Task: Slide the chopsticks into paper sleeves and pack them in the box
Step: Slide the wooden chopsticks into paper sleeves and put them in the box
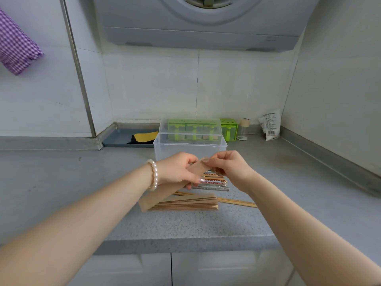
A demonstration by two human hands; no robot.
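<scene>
A brown paper sleeve (196, 169) is held slanted above the counter. My left hand (176, 171) grips its middle and my right hand (228, 167) pinches its upper end. A stack of more brown sleeves (185, 203) lies flat below my hands. Beside it rest several patterned and metal chopsticks (216, 183), and plain wooden chopsticks (237, 202) stick out to the right. A clear plastic box (165, 150) with its lid up stands just behind my hands. I cannot tell whether a chopstick is inside the held sleeve.
A green spice rack (228, 129), a small jar (244, 129) and a white packet (271, 125) stand along the back wall. A grey tray (117, 139) with a yellow cloth sits at the back left. The counter's front edge (185, 242) runs below the sleeves.
</scene>
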